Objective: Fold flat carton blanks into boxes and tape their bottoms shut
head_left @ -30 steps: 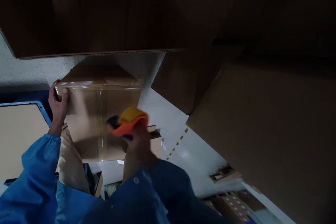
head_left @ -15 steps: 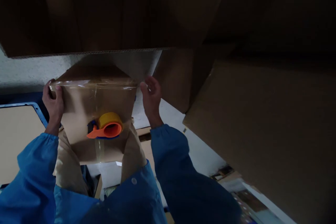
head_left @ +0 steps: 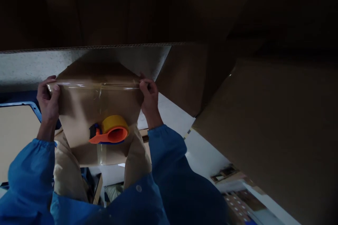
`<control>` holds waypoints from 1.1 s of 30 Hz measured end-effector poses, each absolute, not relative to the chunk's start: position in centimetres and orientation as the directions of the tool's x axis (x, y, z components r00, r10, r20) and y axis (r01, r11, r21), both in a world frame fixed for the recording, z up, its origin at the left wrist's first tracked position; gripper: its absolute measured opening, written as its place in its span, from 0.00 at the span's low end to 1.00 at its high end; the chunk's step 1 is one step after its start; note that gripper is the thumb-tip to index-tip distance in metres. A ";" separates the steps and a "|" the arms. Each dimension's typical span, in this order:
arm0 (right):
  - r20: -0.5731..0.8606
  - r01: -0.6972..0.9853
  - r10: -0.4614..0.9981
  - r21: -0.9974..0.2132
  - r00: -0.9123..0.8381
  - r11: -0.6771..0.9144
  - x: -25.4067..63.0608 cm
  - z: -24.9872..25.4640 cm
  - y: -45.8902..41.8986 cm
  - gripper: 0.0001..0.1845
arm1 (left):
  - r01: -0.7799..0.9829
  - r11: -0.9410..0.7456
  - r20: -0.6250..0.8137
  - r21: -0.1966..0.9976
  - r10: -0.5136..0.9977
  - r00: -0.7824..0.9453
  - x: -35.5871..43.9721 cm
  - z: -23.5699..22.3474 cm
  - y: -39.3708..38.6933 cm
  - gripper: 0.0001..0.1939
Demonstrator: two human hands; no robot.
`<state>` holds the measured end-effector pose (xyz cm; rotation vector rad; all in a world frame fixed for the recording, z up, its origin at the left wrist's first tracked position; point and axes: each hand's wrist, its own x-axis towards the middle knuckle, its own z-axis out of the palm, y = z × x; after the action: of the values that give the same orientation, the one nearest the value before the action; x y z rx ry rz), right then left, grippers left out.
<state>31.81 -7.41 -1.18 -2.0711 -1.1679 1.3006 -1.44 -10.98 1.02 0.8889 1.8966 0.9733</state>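
A cardboard box rests by my knees, with clear packing tape along its far top edge and another strip down its middle. My left hand grips the far left corner, thumb on top and fingers round the side. At the far right corner, my right hand is closed with its thumb against the taped edge. On top of the box lies an orange tape dispenser holding a yellow roll of tape; neither hand touches it.
A large dark cardboard sheet or box overhangs the far side. Another big cardboard box fills the right. At left stands a blue-rimmed container with a beige surface inside. Pale floor shows between them.
My right hand has moved in to the left and now touches the box's far right corner. My left hand keeps its grip, and the view has shifted slightly.
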 end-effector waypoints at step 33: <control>-0.585 0.860 0.648 -0.449 -0.489 0.244 11.7 3.5 -2.9 0.30 | 0.297 0.592 -0.413 0.749 0.768 -0.489 -0.6 0.2 -9.0 0.22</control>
<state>11.74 -2.94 3.51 -1.6793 -2.6832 1.3045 -0.62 -9.02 0.17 0.8422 2.0560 0.7856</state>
